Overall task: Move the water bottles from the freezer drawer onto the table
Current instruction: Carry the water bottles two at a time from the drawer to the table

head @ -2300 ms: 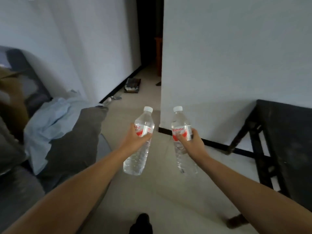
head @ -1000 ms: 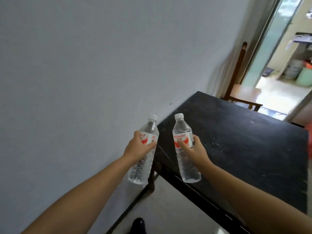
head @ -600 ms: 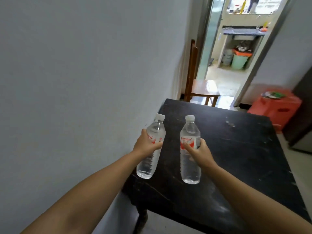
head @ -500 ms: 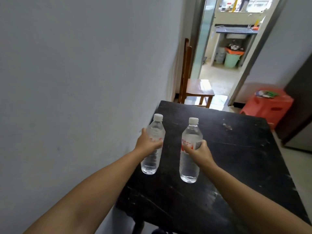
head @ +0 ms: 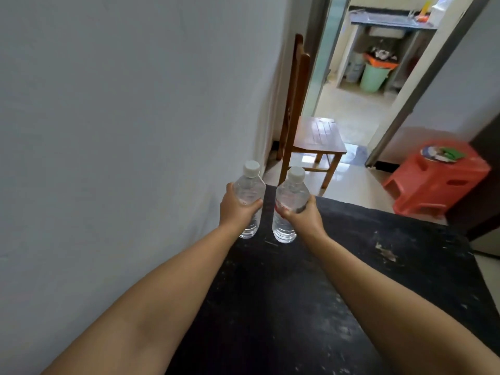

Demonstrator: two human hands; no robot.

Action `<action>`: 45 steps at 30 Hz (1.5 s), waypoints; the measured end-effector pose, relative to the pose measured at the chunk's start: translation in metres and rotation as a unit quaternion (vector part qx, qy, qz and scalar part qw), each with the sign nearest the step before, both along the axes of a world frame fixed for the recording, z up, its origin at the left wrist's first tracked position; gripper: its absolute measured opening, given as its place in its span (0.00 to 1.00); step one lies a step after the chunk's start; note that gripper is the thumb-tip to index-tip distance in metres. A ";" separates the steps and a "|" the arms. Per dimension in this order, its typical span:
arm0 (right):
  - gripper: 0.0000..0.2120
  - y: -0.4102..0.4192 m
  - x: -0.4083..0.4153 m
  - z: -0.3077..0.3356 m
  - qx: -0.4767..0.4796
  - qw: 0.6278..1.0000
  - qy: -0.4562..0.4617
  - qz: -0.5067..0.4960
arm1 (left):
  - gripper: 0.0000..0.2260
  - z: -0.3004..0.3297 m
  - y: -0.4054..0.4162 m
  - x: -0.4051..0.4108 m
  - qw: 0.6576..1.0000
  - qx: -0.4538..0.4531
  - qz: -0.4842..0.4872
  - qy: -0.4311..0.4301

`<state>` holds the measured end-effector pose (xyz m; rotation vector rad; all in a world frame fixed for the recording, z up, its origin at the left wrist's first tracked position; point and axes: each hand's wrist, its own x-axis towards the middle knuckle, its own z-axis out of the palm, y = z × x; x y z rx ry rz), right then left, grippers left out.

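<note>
Each hand grips one clear plastic bottle upright by its middle: the left hand [head: 236,209] wraps the left bottle [head: 250,194], the right hand [head: 303,215] the right bottle [head: 289,201]. Both hold clear water under white ribbed caps. Their bases sit at the scuffed black table [head: 338,280] beneath the hands, though contact is unclear.

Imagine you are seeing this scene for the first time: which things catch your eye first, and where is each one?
Two clear water bottles stand out at the centre: the left hand grips the left bottle and the right hand grips the right bottle, both upright at the far left corner of the black table. Beyond the table, a wooden chair stands by the wall, and a red plastic stool sits to the right.
</note>
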<state>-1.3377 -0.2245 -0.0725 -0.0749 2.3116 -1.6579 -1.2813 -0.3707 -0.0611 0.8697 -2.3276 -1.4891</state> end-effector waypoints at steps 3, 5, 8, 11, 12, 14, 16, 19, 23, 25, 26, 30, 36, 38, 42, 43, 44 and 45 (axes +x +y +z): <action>0.35 -0.026 -0.037 -0.018 -0.018 1.000 0.000 -0.011 | 0.27 -0.016 -0.010 -0.038 0.999 0.014 0.019 0.034; 0.35 -0.038 -0.050 -0.026 -0.031 0.999 0.003 -0.018 | 0.27 -0.023 -0.015 -0.053 0.998 0.026 0.034 0.055; 0.35 -0.046 -0.058 -0.044 -0.040 0.999 0.006 -0.028 | 0.27 -0.040 -0.022 -0.066 0.996 0.034 0.043 0.069; 0.35 -0.045 -0.056 -0.056 -0.041 0.998 0.016 -0.035 | 0.28 -0.056 -0.026 -0.067 0.995 0.044 0.044 0.073; 0.35 -0.044 -0.057 -0.059 -0.037 0.999 0.020 -0.031 | 0.28 -0.060 -0.026 -0.067 0.995 0.046 0.042 0.073; 0.35 -0.045 -0.057 -0.059 -0.027 0.999 0.024 -0.027 | 0.28 -0.062 -0.024 -0.068 0.995 0.047 0.042 0.073; 0.36 -0.047 -0.058 -0.058 -0.016 0.999 0.016 -0.026 | 0.27 -0.061 -0.024 -0.071 0.996 0.049 0.049 0.061; 0.41 -0.043 -0.056 -0.054 -0.006 1.000 -0.018 -0.013 | 0.35 -0.062 -0.027 -0.074 0.997 0.053 0.048 0.019; 0.47 -0.028 -0.038 -0.043 0.024 0.997 -0.069 -0.001 | 0.42 -0.051 -0.025 -0.055 0.997 0.029 0.042 -0.049; 0.46 -0.021 -0.023 -0.034 0.047 0.995 -0.088 -0.002 | 0.40 -0.045 -0.020 -0.037 0.996 0.025 0.043 -0.070; 0.45 -0.018 -0.016 -0.031 0.057 0.994 -0.093 -0.002 | 0.39 -0.041 -0.016 -0.026 0.996 0.027 0.043 -0.078; 0.35 -0.001 0.018 -0.017 0.115 0.989 -0.086 0.035 | 0.29 -0.029 -0.001 0.028 0.994 0.010 0.022 -0.109; 0.24 0.028 0.096 0.006 0.180 0.977 -0.029 0.108 | 0.17 -0.012 0.022 0.132 0.989 -0.086 -0.046 -0.113; 0.22 0.034 0.130 0.013 0.190 0.973 -0.009 0.131 | 0.15 -0.003 0.031 0.172 0.985 -0.117 -0.063 -0.113; 0.18 0.039 0.201 0.026 0.220 0.957 0.041 0.185 | 0.14 0.010 0.050 0.248 0.980 -0.145 -0.076 -0.110; 0.19 0.039 0.218 0.029 0.226 0.953 0.048 0.195 | 0.14 0.012 0.056 0.268 0.981 -0.143 -0.073 -0.109; 0.19 0.037 0.240 0.032 0.227 0.949 0.051 0.211 | 0.14 0.014 0.062 0.293 0.982 -0.139 -0.067 -0.110; 0.20 0.034 0.260 0.035 0.226 0.946 0.056 0.227 | 0.14 0.015 0.068 0.317 0.983 -0.132 -0.059 -0.115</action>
